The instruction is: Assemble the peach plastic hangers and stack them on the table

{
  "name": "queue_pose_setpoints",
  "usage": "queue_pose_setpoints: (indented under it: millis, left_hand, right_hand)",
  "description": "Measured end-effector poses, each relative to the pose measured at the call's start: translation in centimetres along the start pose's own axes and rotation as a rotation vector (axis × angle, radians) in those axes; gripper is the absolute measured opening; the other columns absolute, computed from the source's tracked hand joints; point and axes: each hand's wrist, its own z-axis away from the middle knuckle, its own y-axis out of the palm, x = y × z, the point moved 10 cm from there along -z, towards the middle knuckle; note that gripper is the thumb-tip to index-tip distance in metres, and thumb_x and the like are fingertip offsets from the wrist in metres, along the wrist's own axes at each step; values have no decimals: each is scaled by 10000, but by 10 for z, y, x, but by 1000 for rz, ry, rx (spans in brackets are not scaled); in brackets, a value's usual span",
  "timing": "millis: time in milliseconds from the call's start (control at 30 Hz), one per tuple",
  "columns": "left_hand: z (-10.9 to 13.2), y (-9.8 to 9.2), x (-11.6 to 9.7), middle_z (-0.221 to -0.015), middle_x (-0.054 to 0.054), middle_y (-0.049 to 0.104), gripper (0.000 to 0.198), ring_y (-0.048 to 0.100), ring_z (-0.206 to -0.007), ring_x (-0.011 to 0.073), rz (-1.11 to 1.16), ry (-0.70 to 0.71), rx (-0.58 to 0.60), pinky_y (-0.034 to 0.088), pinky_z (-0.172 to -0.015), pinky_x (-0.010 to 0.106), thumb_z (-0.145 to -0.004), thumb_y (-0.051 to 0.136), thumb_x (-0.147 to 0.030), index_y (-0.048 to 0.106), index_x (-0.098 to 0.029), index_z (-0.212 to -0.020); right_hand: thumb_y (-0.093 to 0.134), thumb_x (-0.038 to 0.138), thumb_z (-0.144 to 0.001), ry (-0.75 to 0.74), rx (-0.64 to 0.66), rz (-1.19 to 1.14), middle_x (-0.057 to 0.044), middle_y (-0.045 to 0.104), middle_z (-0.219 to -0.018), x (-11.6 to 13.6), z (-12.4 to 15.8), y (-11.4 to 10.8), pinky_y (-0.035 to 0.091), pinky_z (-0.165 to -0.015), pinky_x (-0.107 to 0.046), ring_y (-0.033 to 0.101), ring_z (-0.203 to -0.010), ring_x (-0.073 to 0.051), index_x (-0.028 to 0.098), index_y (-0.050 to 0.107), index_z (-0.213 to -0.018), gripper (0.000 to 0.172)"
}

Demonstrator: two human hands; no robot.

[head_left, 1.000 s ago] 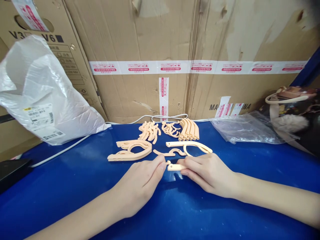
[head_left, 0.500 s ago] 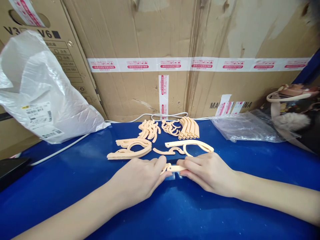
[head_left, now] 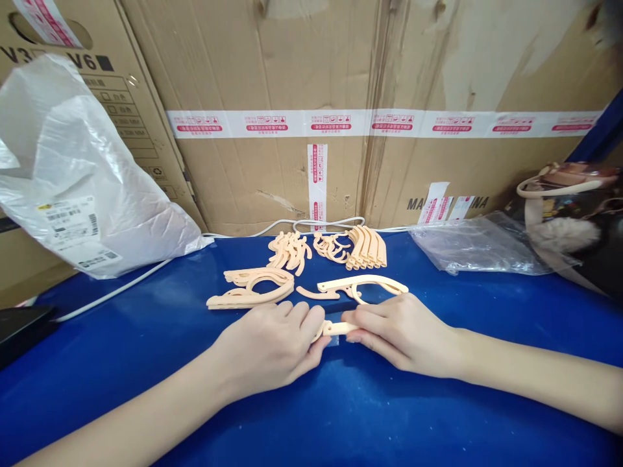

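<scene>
Peach plastic pieces (head_left: 250, 290); blue table (head_left: 146, 337); white bag (head_left: 73, 175); brown cardboard (head_left: 272, 58).

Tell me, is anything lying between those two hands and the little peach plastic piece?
Nothing visible. The left hand and right hand both pinch the peach piece; the other peach parts lie beyond them on the blue table.

White bag (head_left: 73, 175), cardboard boxes (head_left: 302, 65), clear wrapper (head_left: 481, 250)
</scene>
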Motion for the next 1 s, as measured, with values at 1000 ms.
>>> queue_pose_setpoints:
  millis: [1000]
  left_hand:
    - [8,16,19,-597,-56,540,192,512,-510,126,619,-225,197,284,-485,244,-964,378,-250,496,-197,-822]
  right_hand:
    - [457,336,-975,-41,-181,50,-21,708,-787,5,6,-18,411,-593,-267,619,-626,-140,149,636,-1076,277]
